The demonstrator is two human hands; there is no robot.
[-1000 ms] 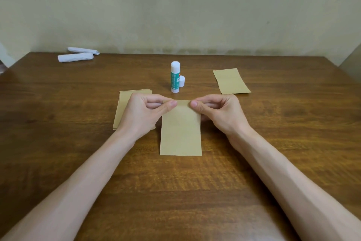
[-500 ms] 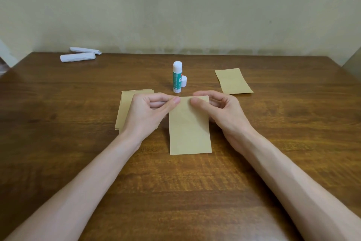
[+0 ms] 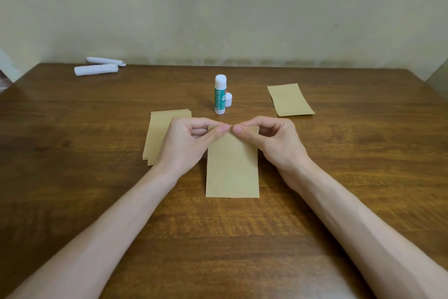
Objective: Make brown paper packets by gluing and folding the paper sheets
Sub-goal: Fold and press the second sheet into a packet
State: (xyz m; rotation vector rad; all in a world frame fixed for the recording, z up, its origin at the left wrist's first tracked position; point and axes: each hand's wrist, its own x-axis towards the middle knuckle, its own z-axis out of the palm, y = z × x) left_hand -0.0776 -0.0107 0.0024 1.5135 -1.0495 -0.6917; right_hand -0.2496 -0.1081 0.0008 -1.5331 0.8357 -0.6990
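A folded brown paper packet (image 3: 232, 170) lies lengthwise on the wooden table (image 3: 72, 153) in front of me. My left hand (image 3: 188, 143) and my right hand (image 3: 271, 141) both pinch its far edge, thumbs on top and nearly touching at the middle. Partly under my left hand is a stack of brown paper sheets (image 3: 160, 129). An uncapped glue stick (image 3: 220, 93) stands upright just beyond the packet, its white cap (image 3: 228, 99) beside it. One finished brown packet (image 3: 289, 99) lies at the right rear.
Two white rolled paper bundles (image 3: 97, 68) lie at the table's back left corner. A plain wall rises right behind the far table edge.
The packet has straightened again from a slight tilt. Both thumbs slid inward along its far edge until they almost meet.
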